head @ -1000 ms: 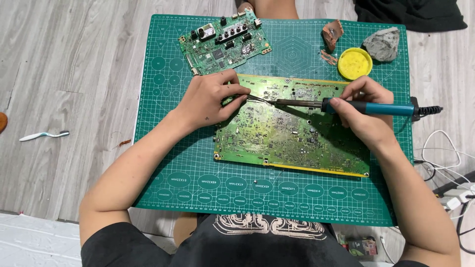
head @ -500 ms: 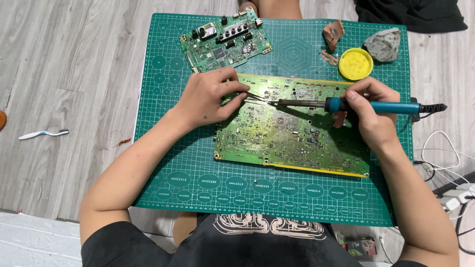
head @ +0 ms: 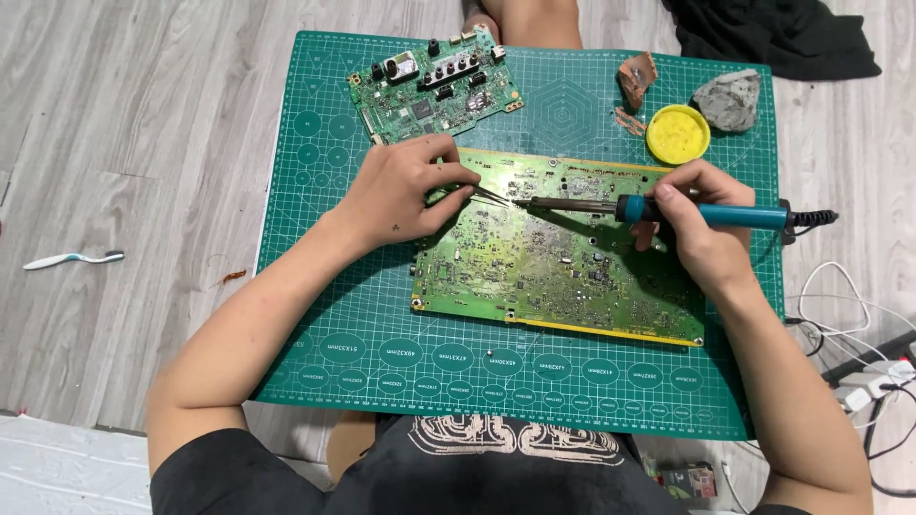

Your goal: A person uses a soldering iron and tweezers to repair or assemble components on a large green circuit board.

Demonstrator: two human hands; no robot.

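Note:
A large green circuit board (head: 563, 262) lies on a green cutting mat (head: 324, 315). My left hand (head: 401, 195) rests on the board's left end and pinches thin metal tweezers (head: 489, 195), tips pointing right. My right hand (head: 701, 224) grips a blue-handled soldering iron (head: 711, 215) held level, its metal tip (head: 525, 202) meeting the tweezer tips near the board's upper middle. A black cord leaves the iron's handle to the right.
A smaller green circuit board (head: 434, 91) lies at the mat's top left. A yellow round tin (head: 678, 133), brown scraps (head: 636, 81) and a grey lump (head: 727, 98) sit at the top right. A toothbrush (head: 72, 258) lies on the wooden floor at left; white cables (head: 859, 315) at right.
The soldering iron has shifted slightly, with its tip staying by the tweezers on the board. My right hand has moved a little up. My left hand stays put.

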